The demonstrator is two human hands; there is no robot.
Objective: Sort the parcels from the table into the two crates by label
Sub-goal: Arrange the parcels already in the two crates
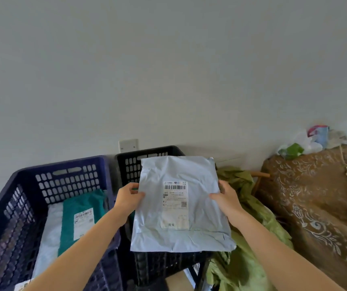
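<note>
I hold a flat pale grey mailer parcel [181,173] with a white barcode label facing me, over the black crate [130,162]. My left hand [129,197] pinches its left edge and my right hand [225,198] grips its right edge. To the left stands the blue crate [67,175], with a teal parcel [80,208] bearing a white label lying inside on top of a white parcel [49,232]. The black crate's inside is mostly hidden behind the held parcel.
A crumpled green cloth [243,244] lies right of the black crate. A brown patterned sofa [315,196] fills the right side, with plastic bags [319,139] on its top. A white wall socket [128,145] sits on the wall behind the crates.
</note>
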